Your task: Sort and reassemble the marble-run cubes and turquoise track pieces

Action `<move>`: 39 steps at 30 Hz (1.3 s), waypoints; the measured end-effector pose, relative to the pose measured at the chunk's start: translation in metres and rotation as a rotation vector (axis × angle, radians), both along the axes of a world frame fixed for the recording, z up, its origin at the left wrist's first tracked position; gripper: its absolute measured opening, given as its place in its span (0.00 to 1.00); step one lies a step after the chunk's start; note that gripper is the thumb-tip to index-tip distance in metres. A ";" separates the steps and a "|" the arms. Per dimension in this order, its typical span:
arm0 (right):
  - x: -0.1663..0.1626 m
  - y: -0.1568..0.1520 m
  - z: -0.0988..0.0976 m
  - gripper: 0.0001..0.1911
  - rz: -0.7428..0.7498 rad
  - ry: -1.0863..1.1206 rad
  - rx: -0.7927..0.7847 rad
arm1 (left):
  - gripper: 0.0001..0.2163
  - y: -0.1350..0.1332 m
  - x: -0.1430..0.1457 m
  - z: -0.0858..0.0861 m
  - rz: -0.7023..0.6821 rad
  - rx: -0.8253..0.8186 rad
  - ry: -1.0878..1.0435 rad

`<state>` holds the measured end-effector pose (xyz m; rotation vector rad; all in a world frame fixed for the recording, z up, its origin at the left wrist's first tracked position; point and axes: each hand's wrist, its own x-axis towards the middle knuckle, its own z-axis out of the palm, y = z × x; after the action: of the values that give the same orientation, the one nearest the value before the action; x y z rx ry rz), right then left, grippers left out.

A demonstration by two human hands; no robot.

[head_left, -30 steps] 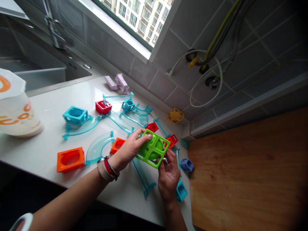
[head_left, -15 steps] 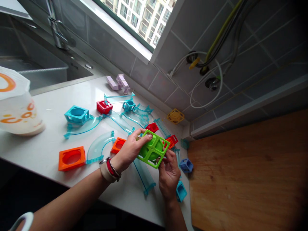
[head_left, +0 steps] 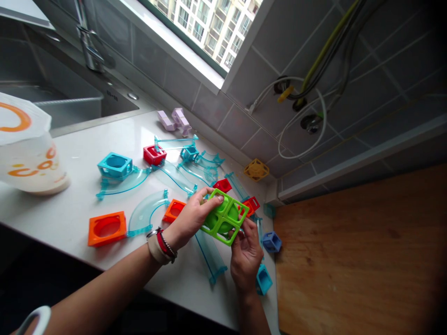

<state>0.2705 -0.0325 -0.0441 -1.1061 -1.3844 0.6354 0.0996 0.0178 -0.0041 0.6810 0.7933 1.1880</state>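
Note:
A bright green marble-run block [head_left: 226, 216], a square frame with several rounded openings, is held above the counter between both hands. My left hand [head_left: 191, 215] grips its upper left side, thumb on the top face. At the lower right corner my right hand [head_left: 246, 253] pinches it, with some fingers hidden behind; a small shiny bit shows by the fingertips. Beneath and around the hands lie an orange block [head_left: 173, 210], a red block [head_left: 222, 185], another red block [head_left: 251, 204] and a clear blue straight track [head_left: 210, 258].
On the white counter [head_left: 80, 200] are an orange block [head_left: 107, 228], a teal block [head_left: 115, 165], curved clear tracks [head_left: 146, 211], lilac pieces [head_left: 179, 121] and a yellow block [head_left: 256, 170]. A plastic cup [head_left: 31, 149] stands left, near the sink [head_left: 70, 95]. A wooden board [head_left: 349, 260] lies right.
The whole view has shifted slightly, so things appear a little further right. Both hands keep their hold on the green block, with hardly any other movement.

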 end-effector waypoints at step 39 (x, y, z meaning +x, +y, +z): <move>-0.011 -0.005 -0.003 0.28 -0.094 0.237 -0.105 | 0.30 -0.003 0.000 -0.002 -0.157 0.063 -0.181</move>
<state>0.2597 -0.0373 -0.0475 -1.1332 -1.1003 0.7516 0.0992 0.0152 -0.0063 0.6641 0.5435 1.1177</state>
